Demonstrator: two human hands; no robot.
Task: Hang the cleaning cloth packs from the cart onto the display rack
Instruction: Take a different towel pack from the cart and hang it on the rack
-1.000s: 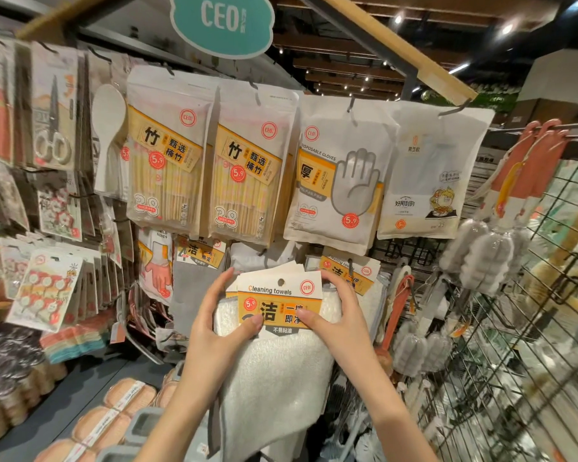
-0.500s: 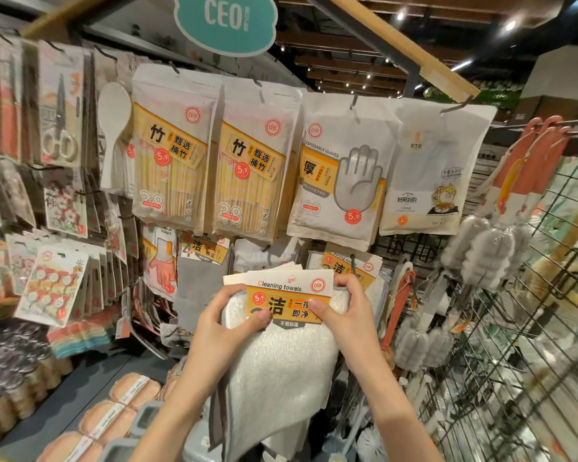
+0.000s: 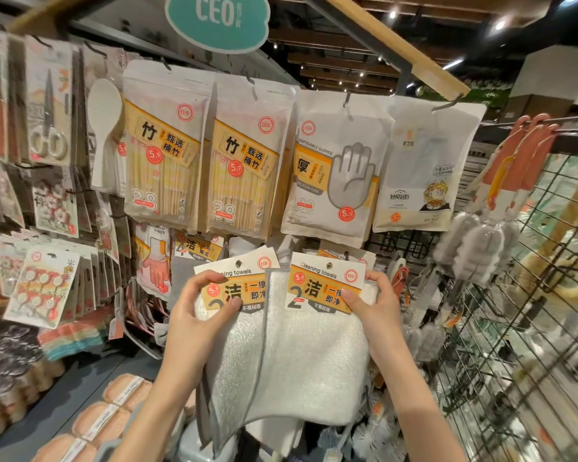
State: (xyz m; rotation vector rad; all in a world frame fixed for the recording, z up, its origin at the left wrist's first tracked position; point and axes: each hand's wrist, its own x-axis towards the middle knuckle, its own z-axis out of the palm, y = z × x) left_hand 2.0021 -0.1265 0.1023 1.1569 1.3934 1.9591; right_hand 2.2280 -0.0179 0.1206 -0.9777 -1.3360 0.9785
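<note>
Two white cleaning cloth packs with orange "Cleaning towels" header cards are held up in front of the display rack [image 3: 411, 248]. My left hand [image 3: 201, 315] pinches the header card of the left pack [image 3: 234, 345]. My right hand [image 3: 374, 308] pinches the card of the right pack [image 3: 314, 355], which overlaps the left one. Each card has a small hang hole at its top. Behind the right card, another hanging cloth pack [image 3: 334, 253] peeks out on the rack. The cart is out of view.
Bags of bamboo chopsticks [image 3: 167, 155], disposable gloves [image 3: 337, 168] and a white pouch [image 3: 424, 168] hang above. Bottle brushes [image 3: 501, 181] hang on a wire grid [image 3: 531, 328] at the right. Scissors and small cards hang at the left, sponges [image 3: 114, 405] lie below.
What was held together as one stack is now spread apart into two packs, the left hand drawing one leftward and the right hand keeping the other. The view has come closer.
</note>
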